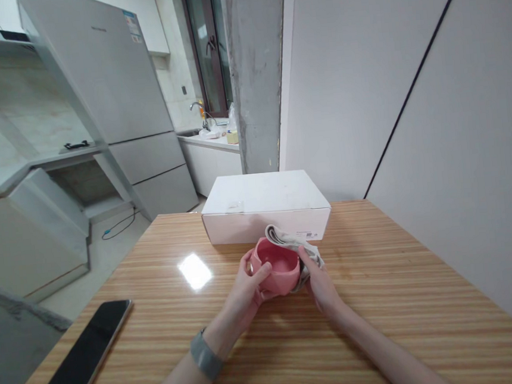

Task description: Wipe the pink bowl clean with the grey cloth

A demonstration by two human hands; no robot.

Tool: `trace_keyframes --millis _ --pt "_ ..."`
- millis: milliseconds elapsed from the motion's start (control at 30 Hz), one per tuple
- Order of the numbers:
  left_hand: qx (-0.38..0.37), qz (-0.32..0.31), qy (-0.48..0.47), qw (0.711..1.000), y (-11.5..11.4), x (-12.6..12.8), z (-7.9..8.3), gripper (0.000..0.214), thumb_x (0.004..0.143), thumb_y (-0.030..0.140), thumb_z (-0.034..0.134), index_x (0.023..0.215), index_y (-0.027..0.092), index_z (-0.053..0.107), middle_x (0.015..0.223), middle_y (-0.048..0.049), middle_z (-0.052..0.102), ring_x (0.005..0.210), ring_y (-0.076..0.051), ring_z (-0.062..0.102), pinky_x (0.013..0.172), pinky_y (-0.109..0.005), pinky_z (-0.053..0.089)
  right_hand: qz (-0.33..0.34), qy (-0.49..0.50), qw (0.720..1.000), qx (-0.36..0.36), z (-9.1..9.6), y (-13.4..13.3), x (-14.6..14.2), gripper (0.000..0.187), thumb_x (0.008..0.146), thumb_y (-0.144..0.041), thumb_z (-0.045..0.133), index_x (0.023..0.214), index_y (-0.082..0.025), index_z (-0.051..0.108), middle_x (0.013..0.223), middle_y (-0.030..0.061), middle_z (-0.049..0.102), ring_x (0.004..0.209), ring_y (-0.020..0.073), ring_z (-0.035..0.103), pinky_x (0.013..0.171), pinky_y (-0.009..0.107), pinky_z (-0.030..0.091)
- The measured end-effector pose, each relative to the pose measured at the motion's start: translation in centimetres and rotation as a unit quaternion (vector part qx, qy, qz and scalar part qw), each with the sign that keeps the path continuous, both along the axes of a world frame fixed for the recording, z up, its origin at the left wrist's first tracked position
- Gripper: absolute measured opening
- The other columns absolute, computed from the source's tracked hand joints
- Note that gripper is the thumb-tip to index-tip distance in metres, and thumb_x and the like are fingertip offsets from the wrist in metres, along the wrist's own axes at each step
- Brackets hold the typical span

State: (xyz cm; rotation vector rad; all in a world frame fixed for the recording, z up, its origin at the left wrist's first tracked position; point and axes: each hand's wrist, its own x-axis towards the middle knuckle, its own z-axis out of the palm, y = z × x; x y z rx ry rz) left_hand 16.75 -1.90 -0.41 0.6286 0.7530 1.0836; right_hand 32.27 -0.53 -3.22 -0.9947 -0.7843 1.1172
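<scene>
Head view: one pink bowl [277, 266] sits between both hands, left hand [245, 290] fingers clasping its rim, right hand [320, 279] fingers pressing one grey cloth [293, 244] against it.

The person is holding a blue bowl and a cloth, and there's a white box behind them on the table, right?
Not quite. The bowl is pink, not blue, as the head view shows. The rest is right: the left hand holds the bowl, the right hand holds a grey cloth against it, and the white box sits behind on the table.
</scene>
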Motion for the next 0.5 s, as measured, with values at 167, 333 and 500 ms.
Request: trace_keyframes --millis 167,333,500 --pt "-0.058 -0.086 0.054 0.993 0.5 -0.9 0.5 0.054 0.082 0.056 0.057 0.12 0.018 0.057 0.113 -0.0129 0.063 0.077 -0.021 0.068 0.06 -0.035 0.06 0.052 0.016 0.998 -0.022 1.3 0.3 1.2 0.036 0.074 -0.049 0.07 0.098 -0.022 0.072 0.11 0.0039 0.073 0.115 0.0255 0.061 0.1 0.035 0.046" --pt "-0.061 -0.12 0.047 0.99 0.8 -1.3 -0.1 0.048 0.084 0.051 0.057 0.111 0.012 0.063 0.088 -0.0095 0.067 0.06 -0.017 0.066 0.058 -0.031 0.06 0.112 0.039 0.992 -0.042 3.3 0.2 2.0 0.035 0.07 -0.048 0.073 0.091 -0.02 0.074 0.101 0.0064 0.076 0.105 0.0279 0.067 0.091 0.035 0.052" --pt "-0.058 -0.195 -0.04 0.978 0.4 -1.4 -0.2 0.043 0.086 0.042 0.057 0.12 0.016 0.058 0.09 -0.0088 0.068 0.066 -0.017 0.066 0.054 -0.031 0.06 0.18 0.057 0.978 -0.085 4.3 -0.7 1.9 0.035 0.07 -0.048 0.074 0.088 -0.019 0.075 0.09 0.0087 0.078 0.094 0.0302 0.071 0.084 0.039 0.055"
